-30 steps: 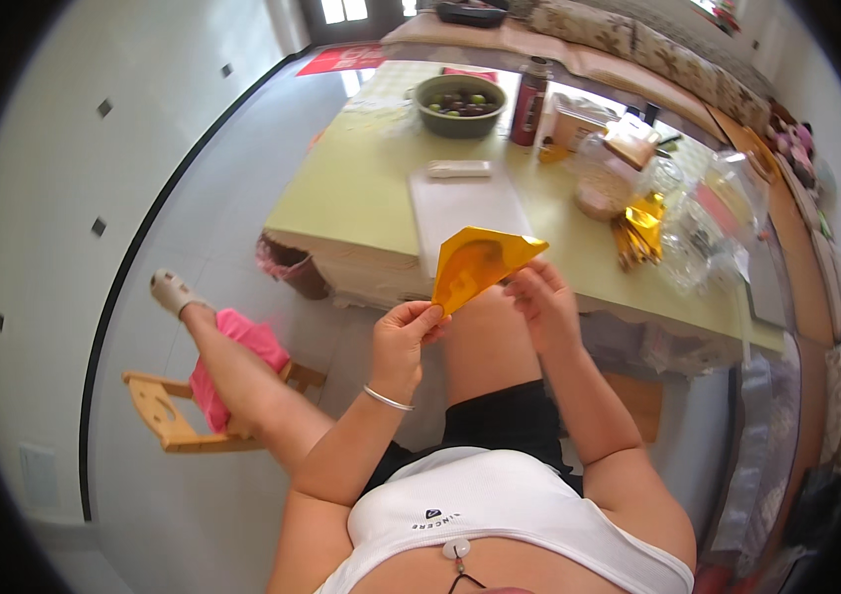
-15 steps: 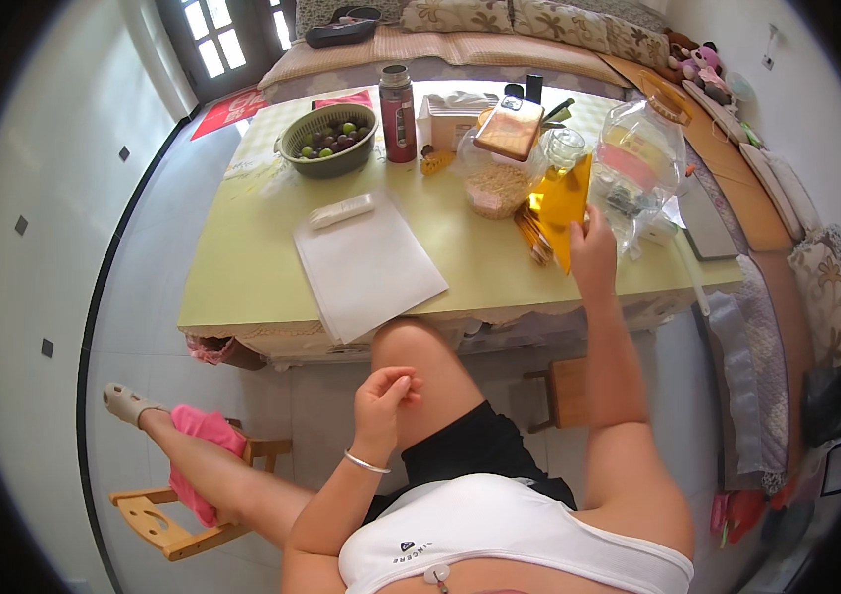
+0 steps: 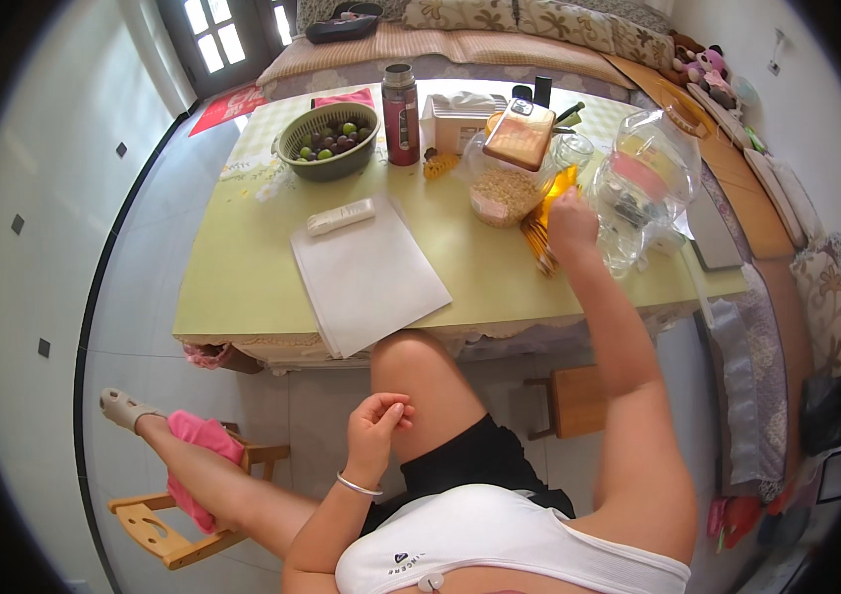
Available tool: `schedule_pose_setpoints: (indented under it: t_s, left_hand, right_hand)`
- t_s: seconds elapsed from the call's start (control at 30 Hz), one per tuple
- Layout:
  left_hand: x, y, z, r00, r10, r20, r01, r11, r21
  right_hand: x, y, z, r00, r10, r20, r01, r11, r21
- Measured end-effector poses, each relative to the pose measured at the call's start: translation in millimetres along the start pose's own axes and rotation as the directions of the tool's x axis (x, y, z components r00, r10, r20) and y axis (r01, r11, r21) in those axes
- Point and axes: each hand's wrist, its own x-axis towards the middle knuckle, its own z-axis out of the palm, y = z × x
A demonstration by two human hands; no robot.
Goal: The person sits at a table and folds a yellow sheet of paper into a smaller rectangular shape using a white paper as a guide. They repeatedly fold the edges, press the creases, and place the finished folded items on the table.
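My right hand (image 3: 573,230) reaches over the right part of the table, its fingers closed at a shiny gold foil-like piece (image 3: 561,185); most of that piece is hidden behind the hand. Beside it lies a bundle of thin golden-brown strips (image 3: 537,243). Just left stands a clear jar of pale grains (image 3: 502,193), and a phone in a tan case (image 3: 521,134) rests on or above it. My left hand (image 3: 378,428) hovers over my thigh, fingers curled toward the thumb, nothing visible in it. White paper sheets (image 3: 371,282) lie on the table, a white wrapped roll (image 3: 340,216) on top.
A grey-green basket of grapes (image 3: 326,163), a dark red thermos (image 3: 401,117) and a tissue box (image 3: 452,124) stand at the back. A big clear plastic jug (image 3: 643,163) is at the right. Below are a wooden stool (image 3: 579,401) and a small wooden chair (image 3: 158,525).
My right hand has moved slightly left and farther away with the gold piece, which now shows much less. My left hand has dropped a little.
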Motion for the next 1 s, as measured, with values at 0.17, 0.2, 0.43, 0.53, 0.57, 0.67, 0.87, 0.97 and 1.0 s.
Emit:
schedule_pose_setpoints:
  t_s: [0.17,0.2,0.43,0.53,0.57,0.67,0.87,0.97,1.0]
  left_hand:
    - [5.1,3.5,1.0,0.999,0.046,0.012,-0.047,0.996,0.079]
    - [7.2,6.6,1.0,0.995,0.097,0.003,-0.097,0.987,0.125]
    - [40.4,62.4,-14.9,0.584,0.765,0.270,-0.437,0.016,0.899]
    - [56.5,71.5,-13.0,0.632,0.707,0.318,-0.355,-0.102,0.929]
    - [60.7,71.8,-14.9,0.636,0.694,0.339,-0.346,-0.137,0.928]
    - [74.1,67.1,-21.4,0.634,0.660,0.403,-0.356,-0.214,0.910]
    - [84.5,71.1,-31.9,0.628,0.672,0.392,-0.416,-0.136,0.899]
    - [87.5,81.6,-33.5,0.699,0.659,0.279,-0.423,0.065,0.904]
    - [89.4,84.9,-34.4,0.736,0.636,0.231,-0.406,0.141,0.903]
  right_hand:
    - [-4.7,-3.8,-18.3,0.953,-0.149,0.265,0.174,0.982,-0.074]
    - [-4.8,-2.2,-14.0,0.954,-0.159,0.254,0.179,0.982,-0.058]
    - [-30.3,-24.4,-78.7,0.991,-0.100,-0.091,0.125,0.937,0.326]
    - [-43.6,-50.9,-92.7,0.951,-0.282,-0.129,0.305,0.776,0.552]
    - [-47.4,-62.3,-93.8,0.944,-0.316,-0.098,0.311,0.746,0.589]
    - [-52.9,-87.5,-91.3,0.902,-0.424,-0.084,0.350,0.600,0.719]
    - [-51.4,-109.8,-77.7,0.841,-0.518,-0.154,0.396,0.397,0.828]
    - [-45.1,-114.3,-75.0,0.858,-0.508,-0.081,0.268,0.309,0.913]
    - [-42.2,-115.5,-73.8,0.854,-0.518,-0.049,0.202,0.243,0.949]
